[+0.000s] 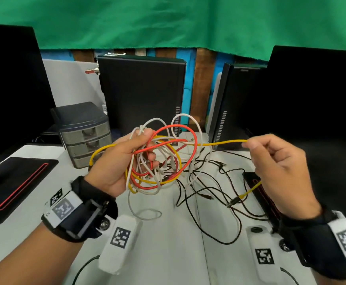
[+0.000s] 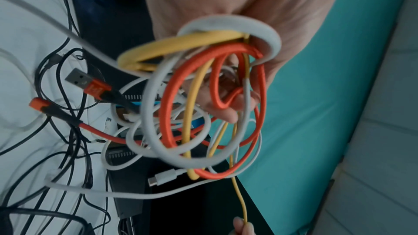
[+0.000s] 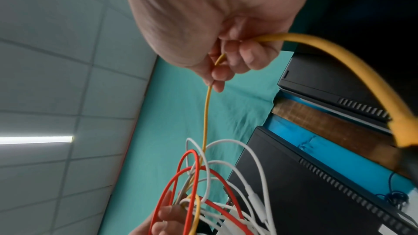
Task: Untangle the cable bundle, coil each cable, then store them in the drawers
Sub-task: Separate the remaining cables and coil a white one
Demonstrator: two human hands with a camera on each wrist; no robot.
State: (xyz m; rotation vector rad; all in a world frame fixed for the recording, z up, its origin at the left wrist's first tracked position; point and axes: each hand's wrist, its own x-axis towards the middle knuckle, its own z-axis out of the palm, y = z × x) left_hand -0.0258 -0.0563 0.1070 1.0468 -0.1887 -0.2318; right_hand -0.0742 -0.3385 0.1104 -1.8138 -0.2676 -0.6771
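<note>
Tangled orange, white and yellow cable bundle [image 1: 157, 159], frame centre: our left hand [image 1: 118, 161] grips it while our right hand [image 1: 275, 161] pinches the thin yellow cable [image 1: 221, 143], stretched rightward.

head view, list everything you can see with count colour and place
yellow cable: one, strung between both hands
tangled bundle of orange, white and yellow cables: one, in left grip
thin black cables: several, loose on white desk
grey plastic drawer unit: one, three drawers, back left
black computer towers: two, behind desk
green cloth: one, hung above
left hand: holds bundle
right hand: pinches yellow cable
</note>
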